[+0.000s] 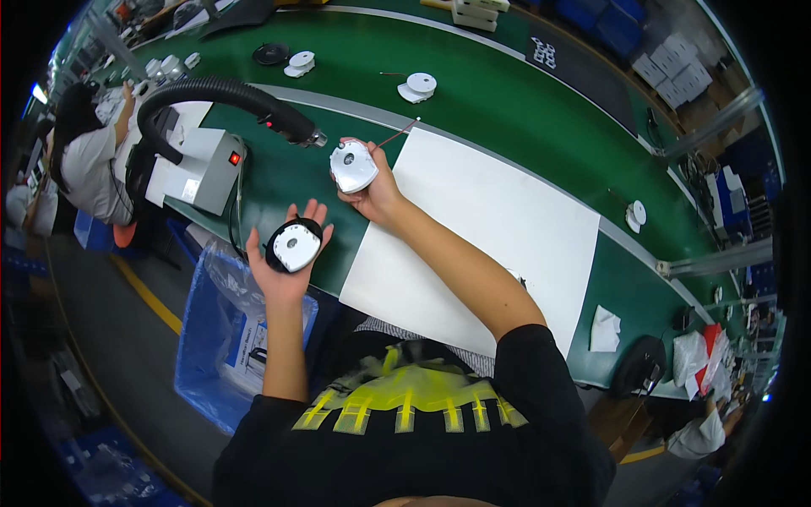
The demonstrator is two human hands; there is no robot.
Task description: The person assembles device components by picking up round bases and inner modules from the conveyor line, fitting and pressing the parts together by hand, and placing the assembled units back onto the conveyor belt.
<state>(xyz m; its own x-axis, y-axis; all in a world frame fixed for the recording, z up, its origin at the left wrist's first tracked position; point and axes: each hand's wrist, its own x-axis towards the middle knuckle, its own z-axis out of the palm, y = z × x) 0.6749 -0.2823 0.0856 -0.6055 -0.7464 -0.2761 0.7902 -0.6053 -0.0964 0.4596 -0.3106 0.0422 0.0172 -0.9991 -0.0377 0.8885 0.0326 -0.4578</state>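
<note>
Green workbench (274, 190) in a busy workshop, with a long green conveyor belt (355, 51) behind a metal rail, seen from above. Several white round pieces (418, 84) sit on the belt, spaced well apart. At left, a co-worker (93, 169) in a white shirt reaches over a table. A large white sheet (498, 220) covers much of the bench.

Beside the person's left arm stands a blue bin (187, 351) lined with clear plastic, holding a blue and white printed packet (247, 351). A grey box (203, 182) with a lit red switch carries a black flexible hose (198, 88), its metal-tipped nozzle near the right hand (382, 193).

That hand's fingers curl around the edge of a white disc-shaped part (355, 173) trailing a red wire, above the bench. The left hand (281, 286) is palm up, fingers spread, a black-rimmed white part (297, 248) resting on it
</note>
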